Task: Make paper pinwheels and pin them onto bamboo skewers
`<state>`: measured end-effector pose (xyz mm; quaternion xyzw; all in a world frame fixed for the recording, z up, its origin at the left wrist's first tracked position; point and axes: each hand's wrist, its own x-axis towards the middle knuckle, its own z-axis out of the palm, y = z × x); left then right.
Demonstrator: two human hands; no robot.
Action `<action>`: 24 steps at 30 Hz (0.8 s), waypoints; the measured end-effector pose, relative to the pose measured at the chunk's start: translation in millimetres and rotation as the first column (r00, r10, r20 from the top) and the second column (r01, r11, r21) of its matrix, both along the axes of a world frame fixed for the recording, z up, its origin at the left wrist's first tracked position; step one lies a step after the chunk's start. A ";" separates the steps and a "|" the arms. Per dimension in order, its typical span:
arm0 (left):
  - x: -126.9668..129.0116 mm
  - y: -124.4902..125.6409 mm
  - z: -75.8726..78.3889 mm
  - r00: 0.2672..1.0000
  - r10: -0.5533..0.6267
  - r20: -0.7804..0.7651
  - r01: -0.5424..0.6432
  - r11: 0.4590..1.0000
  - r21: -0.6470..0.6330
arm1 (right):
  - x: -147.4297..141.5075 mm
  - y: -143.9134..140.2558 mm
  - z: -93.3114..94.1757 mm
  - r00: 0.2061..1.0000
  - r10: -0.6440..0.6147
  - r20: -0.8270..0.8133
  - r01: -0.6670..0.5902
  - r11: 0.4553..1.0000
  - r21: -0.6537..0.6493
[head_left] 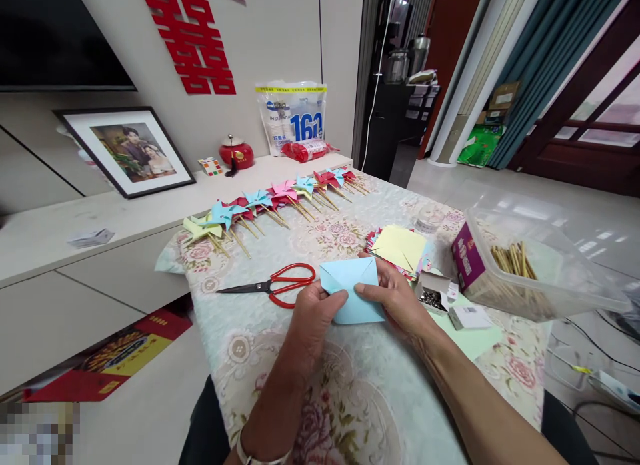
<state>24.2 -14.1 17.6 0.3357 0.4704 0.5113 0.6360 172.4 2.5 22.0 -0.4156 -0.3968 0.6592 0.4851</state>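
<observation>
A square of light blue paper [357,310], with slits or creases running in from its upper corners, is held up over the table. My left hand [316,310] pinches its left edge, thumb on the front. On its right side my right hand [393,292] grips it the same way, thumb pressed near the middle. Scissors [293,285] with red handles lie just left of my left hand. Beyond my right hand sits a stack of cut paper squares [400,246], a yellow one on top. An open small box [433,297] of metal pins or tacks stands beside my right wrist.
Several finished paper pinwheels [257,198] on sticks lie in a row along the table's far edge. At right, a clear plastic bin [530,298] holds wooden sticks [515,262]. A small white box [470,317] rests on green paper. The floral tablecloth [340,398] covers the table.
</observation>
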 end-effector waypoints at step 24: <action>-5.0 1.1 -4.3 1.000 -0.009 0.012 0.009 0.999 0.046 | 3.9 3.3 -7.4 0.993 -0.089 0.071 0.082 0.992 0.098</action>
